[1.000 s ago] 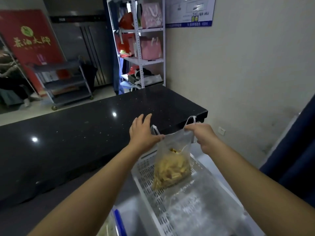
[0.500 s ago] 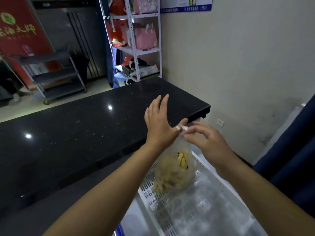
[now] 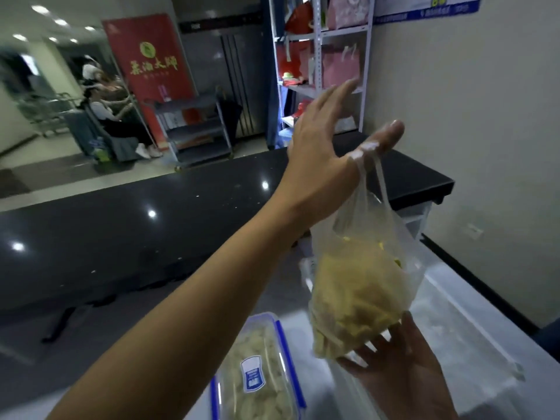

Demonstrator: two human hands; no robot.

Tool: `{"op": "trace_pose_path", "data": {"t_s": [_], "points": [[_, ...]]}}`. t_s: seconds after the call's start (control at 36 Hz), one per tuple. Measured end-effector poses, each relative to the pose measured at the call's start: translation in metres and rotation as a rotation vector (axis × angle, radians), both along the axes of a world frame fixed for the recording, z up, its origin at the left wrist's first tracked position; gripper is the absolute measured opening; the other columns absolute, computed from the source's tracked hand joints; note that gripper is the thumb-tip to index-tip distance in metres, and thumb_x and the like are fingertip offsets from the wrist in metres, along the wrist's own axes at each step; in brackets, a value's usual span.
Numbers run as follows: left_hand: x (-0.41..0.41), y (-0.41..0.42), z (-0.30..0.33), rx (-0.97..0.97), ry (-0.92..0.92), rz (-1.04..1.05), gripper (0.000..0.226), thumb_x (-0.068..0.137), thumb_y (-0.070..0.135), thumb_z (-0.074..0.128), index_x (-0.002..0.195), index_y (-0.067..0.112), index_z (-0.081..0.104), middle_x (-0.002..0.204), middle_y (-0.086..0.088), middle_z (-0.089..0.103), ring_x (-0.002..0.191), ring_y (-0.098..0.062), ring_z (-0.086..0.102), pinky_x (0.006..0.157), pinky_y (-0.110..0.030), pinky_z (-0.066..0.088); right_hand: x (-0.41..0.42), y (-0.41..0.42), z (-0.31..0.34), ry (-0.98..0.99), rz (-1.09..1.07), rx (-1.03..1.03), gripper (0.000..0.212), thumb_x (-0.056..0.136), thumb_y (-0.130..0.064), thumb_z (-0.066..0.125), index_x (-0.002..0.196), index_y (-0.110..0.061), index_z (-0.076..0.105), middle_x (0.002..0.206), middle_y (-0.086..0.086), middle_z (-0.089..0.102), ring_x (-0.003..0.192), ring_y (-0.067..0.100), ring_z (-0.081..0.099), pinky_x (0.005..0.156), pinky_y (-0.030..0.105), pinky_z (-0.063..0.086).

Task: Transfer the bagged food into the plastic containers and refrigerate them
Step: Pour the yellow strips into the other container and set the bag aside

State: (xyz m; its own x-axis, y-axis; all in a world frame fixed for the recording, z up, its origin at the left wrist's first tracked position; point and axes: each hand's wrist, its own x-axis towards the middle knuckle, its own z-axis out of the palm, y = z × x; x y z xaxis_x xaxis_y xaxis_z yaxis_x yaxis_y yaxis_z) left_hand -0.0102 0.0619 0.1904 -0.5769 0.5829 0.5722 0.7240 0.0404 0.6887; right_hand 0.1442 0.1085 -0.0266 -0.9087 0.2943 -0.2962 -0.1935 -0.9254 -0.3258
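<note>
A clear plastic bag of yellow food (image 3: 357, 298) hangs in the air by its two handles, which are looped over the thumb of my left hand (image 3: 318, 165). That hand is raised, its fingers spread and pointing away from me. My right hand (image 3: 403, 368) is palm up under the bag, fingertips touching its bottom. A clear plastic container (image 3: 257, 374) with blue clips and a labelled lid lies below at the bottom centre, filled with pale food.
A long black stone counter (image 3: 151, 237) runs across in front of me. A pale surface covered with plastic film (image 3: 454, 313) lies under the bag. Beyond stand a white shelf rack (image 3: 318, 56), a grey cart (image 3: 194, 128) and a seated person (image 3: 112, 116).
The bag has been lifted off the white perforated tray and swung left, now hanging from my left thumb. My right hand let go of the handles and dropped beneath the bag.
</note>
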Motion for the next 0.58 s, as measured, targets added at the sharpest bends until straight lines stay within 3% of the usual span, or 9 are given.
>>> {"op": "trace_pose_path", "data": {"t_s": [0.06,0.11,0.17,0.19,0.22,0.28,0.36,0.47,0.58], "points": [[-0.001,-0.024,0.007,-0.036,0.067,0.071,0.080,0.085,0.057,0.059,0.153,0.024,0.034,0.161,-0.002,0.028,0.148,-0.017,0.026,0.119,-0.051,0.027,-0.002,-0.019,0.001,0.181,0.109,-0.048,0.057,0.099,-0.041,0.051,0.145,-0.010,0.038,0.153,0.019,0.030,0.140,0.042,0.035,0.117,0.065,0.016],[-0.006,-0.052,0.007,-0.072,0.139,0.175,0.081,0.086,0.058,0.059,0.154,0.022,0.033,0.162,-0.002,0.026,0.150,-0.018,0.021,0.121,-0.051,0.023,-0.003,-0.030,-0.002,0.025,0.070,0.086,0.048,0.109,-0.036,0.021,0.145,-0.005,0.022,0.153,0.025,0.030,0.140,0.045,0.036,0.118,0.062,0.015],[-0.013,-0.084,0.003,-0.101,0.173,0.263,0.080,0.087,0.058,0.061,0.154,0.023,0.033,0.163,-0.002,0.025,0.150,-0.018,0.019,0.121,-0.051,0.023,-0.010,-0.049,-0.006,0.148,0.133,0.027,0.066,0.099,-0.030,0.060,0.148,-0.007,0.021,0.143,0.029,0.048,0.129,0.048,0.050,0.106,0.065,0.036],[-0.015,-0.101,0.000,-0.112,0.171,0.302,0.081,0.087,0.058,0.062,0.154,0.024,0.034,0.163,-0.001,0.024,0.151,-0.018,0.018,0.121,-0.051,0.023,-0.012,-0.054,-0.010,0.192,0.180,-0.003,0.095,0.070,-0.027,0.091,0.147,-0.012,0.038,0.131,0.024,0.062,0.115,0.044,0.063,0.089,0.064,0.050],[-0.017,-0.117,-0.003,-0.119,0.159,0.335,0.081,0.086,0.059,0.062,0.154,0.025,0.034,0.163,0.000,0.024,0.151,-0.018,0.018,0.121,-0.051,0.022,-0.021,-0.061,-0.015,0.157,0.146,0.046,0.111,0.036,-0.025,0.104,0.137,-0.020,0.058,0.113,0.016,0.073,0.098,0.037,0.072,0.071,0.060,0.057],[-0.019,-0.149,-0.009,-0.135,0.135,0.398,0.081,0.085,0.063,0.060,0.153,0.028,0.035,0.163,0.002,0.024,0.151,-0.016,0.017,0.121,-0.052,0.022,-0.023,-0.075,-0.013,0.107,0.160,0.136,0.099,0.013,-0.025,0.104,0.108,-0.023,0.078,0.081,0.005,0.077,0.074,0.026,0.076,0.058,0.053,0.059],[-0.019,-0.196,-0.018,-0.164,0.107,0.512,0.082,0.083,0.067,0.058,0.153,0.029,0.036,0.163,0.004,0.025,0.151,-0.014,0.017,0.122,-0.052,0.020,-0.026,-0.098,-0.015,0.064,0.301,0.124,0.068,0.030,-0.023,0.103,0.093,-0.017,0.078,0.061,0.002,0.070,0.056,0.019,0.069,0.059,0.045,0.060],[-0.018,-0.256,-0.030,-0.195,0.081,0.633,0.080,0.083,0.065,0.059,0.152,0.029,0.037,0.162,0.006,0.025,0.150,-0.015,0.017,0.122,-0.051,0.020,-0.036,-0.128,-0.008,0.055,0.406,0.132,0.095,0.033,-0.017,0.101,0.122,-0.015,0.067,0.079,0.007,0.075,0.064,0.024,0.073,0.061,0.045,0.059],[-0.020,-0.310,-0.045,-0.240,0.079,0.713,0.082,0.084,0.063,0.060,0.153,0.028,0.034,0.163,0.003,0.023,0.151,-0.017,0.015,0.122,-0.051,0.020,-0.048,-0.162,-0.010,-0.067,0.424,0.311,0.041,0.073,-0.011,0.066,0.113,-0.019,0.070,0.068,0.010,0.072,0.054,0.023,0.070,0.056,0.045,0.060]]}}
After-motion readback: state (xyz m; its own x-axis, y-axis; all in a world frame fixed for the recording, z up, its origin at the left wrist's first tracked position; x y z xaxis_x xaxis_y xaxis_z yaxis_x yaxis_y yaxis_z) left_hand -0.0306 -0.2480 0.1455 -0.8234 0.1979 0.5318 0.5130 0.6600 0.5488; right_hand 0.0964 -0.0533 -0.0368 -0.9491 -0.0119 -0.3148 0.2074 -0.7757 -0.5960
